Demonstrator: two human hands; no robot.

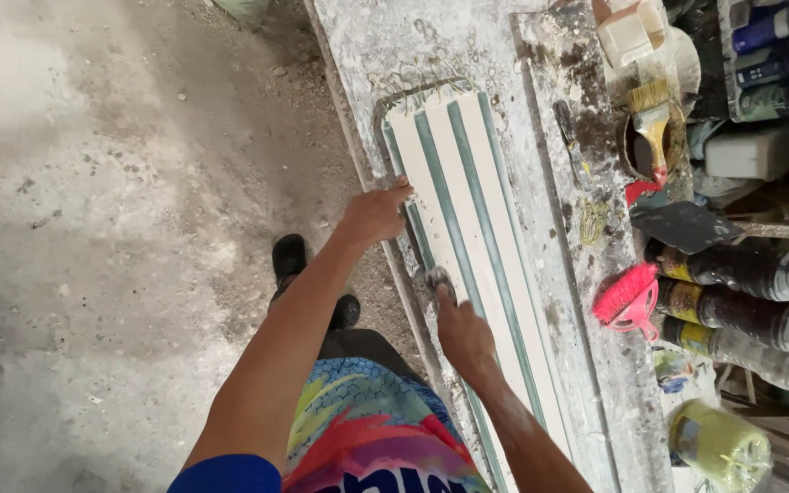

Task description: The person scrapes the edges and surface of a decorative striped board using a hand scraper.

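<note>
Left hand: my left hand (374, 215) lies flat-ish on the near edge of the long panel (481, 246), fingers curled over the side. This grip holds the panel so it does not slide.
Right hand: my right hand (464, 336) is closed in a narrow grip on a small grey pad (437, 278), pressed on the panel near its left edge.
Where the panel is: it lies flat on the desk (449, 46), long way along it, close to the left edge. One end is by the far part of the desk, the other runs under my arm.
How to rub well: I think it works best to press the pad flat, go along the stripes and not across, and keep my left hand firm so the panel stays put. Pushing too hard on the edge could tip it off the desk.
Panel look: cream-white with thin green stripes, long and straight, with little ridges. It looks hard and smooth.
Desk look: rough, grey, covered in white dust and dried splashes.
Other things: a paintbrush (655, 128) with a yellow handle rests on a dirty round tin (627, 151) at the right edge. A pink brush (627, 297) lies next to dark plastic bottles (741, 269).
Floor: the floor (111, 228) is bare, dusty concrete.
</note>
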